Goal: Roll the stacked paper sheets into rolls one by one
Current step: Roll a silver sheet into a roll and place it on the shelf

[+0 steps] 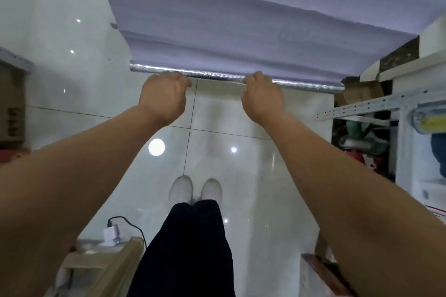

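The rolling seems only begun: at the middle of the frame the left hand (166,97) and the right hand (261,97) both curl closed around a thin silvery roll (217,76) at the near edge of the paper sheets (241,31), which spread mostly flat above.

my left hand (164,96) and right hand (261,96) each grip the silvery rolled edge (217,76) of the pale sheet (229,31), above my white shoes (195,188) on glossy floor tiles (96,79).
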